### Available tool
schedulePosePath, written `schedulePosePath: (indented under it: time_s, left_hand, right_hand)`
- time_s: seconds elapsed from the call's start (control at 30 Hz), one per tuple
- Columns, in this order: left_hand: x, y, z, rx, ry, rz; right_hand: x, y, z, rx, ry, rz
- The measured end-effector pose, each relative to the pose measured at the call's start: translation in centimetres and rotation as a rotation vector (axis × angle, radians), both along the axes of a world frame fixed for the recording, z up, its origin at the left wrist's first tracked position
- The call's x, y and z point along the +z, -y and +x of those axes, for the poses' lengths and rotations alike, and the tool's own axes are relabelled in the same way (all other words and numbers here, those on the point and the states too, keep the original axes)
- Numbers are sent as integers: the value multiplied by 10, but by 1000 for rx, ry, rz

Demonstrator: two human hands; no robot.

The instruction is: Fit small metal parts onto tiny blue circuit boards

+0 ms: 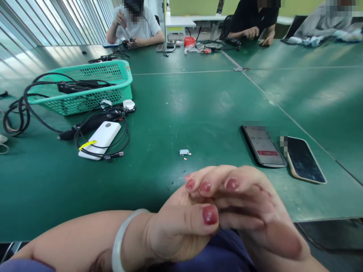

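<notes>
My left hand (176, 226), with a pale bangle (121, 238) on its wrist, and my right hand (255, 204) are clasped together over the near edge of the green table (198, 109). The right hand's fingers, nails painted red, lie across the left palm, and the left thumb presses over them. No object shows between the hands. A tiny metal part (185, 152) lies on the table just beyond them, with a small speck beside it.
Two phones (263, 145) (304, 159) lie to the right. At the left are a white power bank (100, 139), tangled black cables (25, 109) and a teal basket (85, 102) holding more cables. Three other people sit at the far side (136, 26).
</notes>
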State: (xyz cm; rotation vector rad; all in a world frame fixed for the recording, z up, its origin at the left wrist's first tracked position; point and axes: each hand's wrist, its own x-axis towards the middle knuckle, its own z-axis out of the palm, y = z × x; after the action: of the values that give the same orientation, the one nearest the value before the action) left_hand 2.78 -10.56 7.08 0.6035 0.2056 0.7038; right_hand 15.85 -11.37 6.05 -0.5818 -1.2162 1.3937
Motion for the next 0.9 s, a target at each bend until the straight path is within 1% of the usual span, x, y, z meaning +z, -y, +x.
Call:
schedulePosePath:
  time_s: [0.03,0.07,0.13,0.23,0.33,0.4,0.5,0.6,0.73,0.83,0.9]
  left_hand:
    - [-3,-1,3,35,1,-18]
    - [-6,-1,6,93,-4,-29]
    - [-13,-3,13,229,-39,-28]
    - [-27,-7,21,394,-184,75]
    - [-36,-10,26,510,-355,218]
    - [-37,-12,27,584,-448,300]
    - [-31,-17,30,684,-552,440]
    - [-26,-25,33,749,-589,550]
    - [-27,-38,35,858,-604,685]
    - [-32,-51,34,952,-647,862]
    - [-35,-62,31,995,-674,993]
  right_hand:
    - [1,-4,-3,20,-102,61]
    - [0,-9,-8,-16,-188,76]
    - [-1,-17,-20,-122,-281,57]
    - [-4,-24,-33,-212,-317,-11]
    - [-5,-26,-38,-314,-285,-87]
    - [-3,-28,-39,-407,-240,-137]
    - [1,-32,-40,-525,-180,-161]
    - [8,-40,-42,-596,-146,-164]
    - [14,-54,-44,-616,-148,-124]
    - [16,-67,-44,-614,-172,-92]
    - [17,-75,-44,-617,-190,-106]
